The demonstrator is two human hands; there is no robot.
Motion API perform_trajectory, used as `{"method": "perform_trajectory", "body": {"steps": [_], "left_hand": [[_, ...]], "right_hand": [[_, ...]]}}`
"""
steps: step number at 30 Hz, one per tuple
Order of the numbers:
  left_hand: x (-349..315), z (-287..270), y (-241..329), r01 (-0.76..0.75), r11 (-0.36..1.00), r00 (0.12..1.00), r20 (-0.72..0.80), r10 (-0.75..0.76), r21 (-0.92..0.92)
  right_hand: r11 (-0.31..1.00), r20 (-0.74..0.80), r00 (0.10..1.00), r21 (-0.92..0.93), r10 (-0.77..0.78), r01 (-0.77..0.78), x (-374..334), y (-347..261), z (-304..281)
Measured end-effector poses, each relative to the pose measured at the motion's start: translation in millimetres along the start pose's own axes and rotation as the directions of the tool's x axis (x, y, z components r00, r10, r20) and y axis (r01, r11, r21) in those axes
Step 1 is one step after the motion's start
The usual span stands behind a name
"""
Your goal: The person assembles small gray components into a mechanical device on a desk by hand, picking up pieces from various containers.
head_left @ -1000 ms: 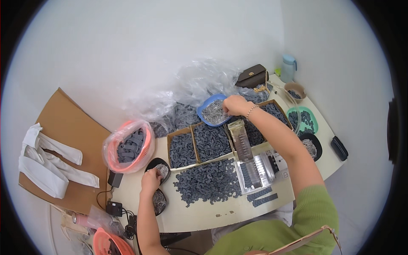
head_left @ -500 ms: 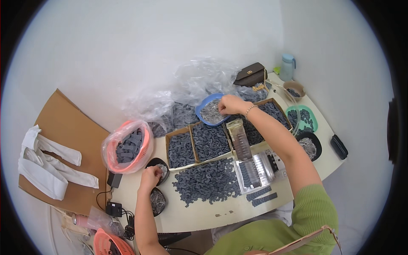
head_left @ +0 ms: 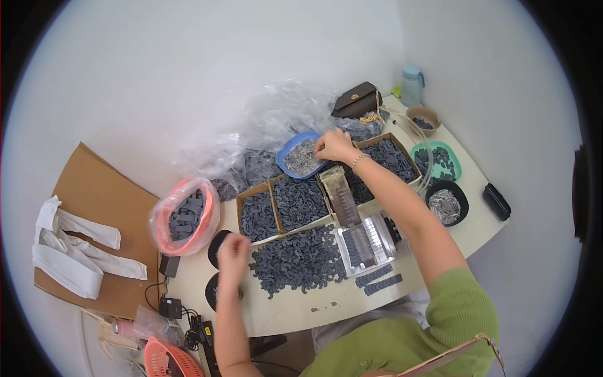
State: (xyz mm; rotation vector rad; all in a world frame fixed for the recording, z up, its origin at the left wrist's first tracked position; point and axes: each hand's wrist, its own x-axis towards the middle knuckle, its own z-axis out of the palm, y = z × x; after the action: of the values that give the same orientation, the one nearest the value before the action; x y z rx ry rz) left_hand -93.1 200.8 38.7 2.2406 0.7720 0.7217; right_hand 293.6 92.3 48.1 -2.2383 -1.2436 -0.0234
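Head view, looking down on a pale curved tabletop [head_left: 440,248] crowded with containers of small dark parts. Right hand [head_left: 336,146], reaching forward with a bracelet at the wrist, hovers at the near rim of a blue bowl [head_left: 300,155] of silvery metal pieces; its fingertips are pinched narrow, though whether they hold a piece cannot be told. Left hand [head_left: 232,254] sits above the tabletop's left end, fingers curled, just over two black dishes [head_left: 217,242]; whether the grip encloses anything cannot be told. Loose pile of dark grey parts [head_left: 300,259] lies between the two hands, in front of a row of cardboard trays [head_left: 286,204] filled with the same parts. Clear plastic jig [head_left: 355,229] stands just right of the pile. Orange basket lined with plastic film [head_left: 184,215] rests at the left edge. At the far right lie a green dish [head_left: 440,162], a black bowl of metal pieces [head_left: 446,203] and a pale blue bottle [head_left: 412,85].
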Motion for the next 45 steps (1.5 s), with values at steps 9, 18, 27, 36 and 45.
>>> {"method": "perform_trajectory", "body": {"steps": [9,18,27,36,45], "left_hand": [[-59.1,170.2,119.4,-0.404,0.892,0.874,0.201,0.442,-0.205],[-68.3,162.3,119.1,-0.606,0.789,0.782,0.260,0.566,0.106],[-85.7,153.9,111.0,-0.591,0.776,0.785,0.377,0.492,0.217],[-63.0,151.4,103.2,-0.550,0.822,0.804,0.362,0.472,0.148],[-69.3,164.4,108.3,-0.599,0.776,0.772,0.402,0.493,0.197]], "right_hand": [[0.988,-0.195,0.981,0.149,-0.021,0.050,-14.5,1.0,-6.2],[0.807,0.209,0.837,0.459,-0.505,0.372,-122.1,-18.5,-68.3],[0.815,0.161,0.820,-0.113,-0.549,0.568,-221.0,-15.5,-27.4],[0.835,0.050,0.834,0.043,-0.549,0.548,-230.6,-2.7,-23.2],[0.816,0.034,0.839,-0.212,-0.543,0.537,-261.7,-9.1,-39.9]]}}
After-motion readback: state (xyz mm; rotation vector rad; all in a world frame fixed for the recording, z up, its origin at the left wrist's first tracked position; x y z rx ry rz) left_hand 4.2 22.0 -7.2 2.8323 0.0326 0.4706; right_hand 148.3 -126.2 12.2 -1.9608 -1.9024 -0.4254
